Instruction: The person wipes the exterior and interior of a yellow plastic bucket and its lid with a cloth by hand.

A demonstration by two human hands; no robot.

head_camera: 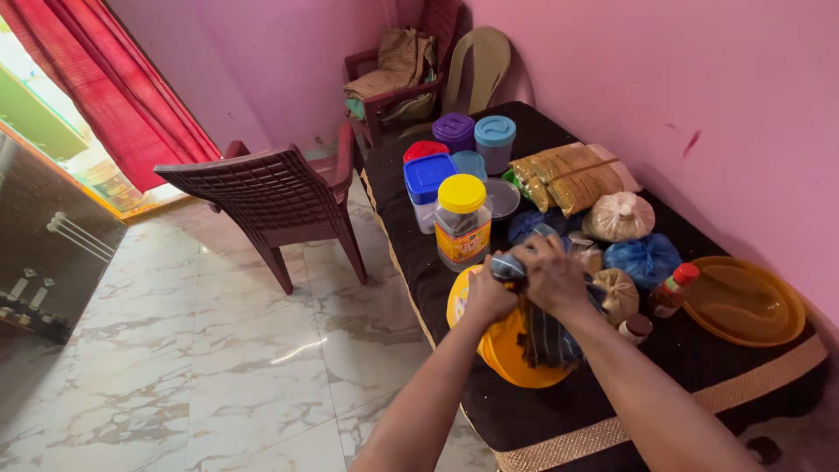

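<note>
Black-covered bed against pink wall (marble floor to the left); left hand and right hand clamped on dark cloth, apparently over a yellow bowl.

You see a bright daylit room; light enters from the doorway at upper left, overexposed there, glinting off the marble floor. Edges bend slightly; focus is sharp.

Pink walls, white marble floor, maroon plastic chair, red curtain beside a bright doorway.
</note>
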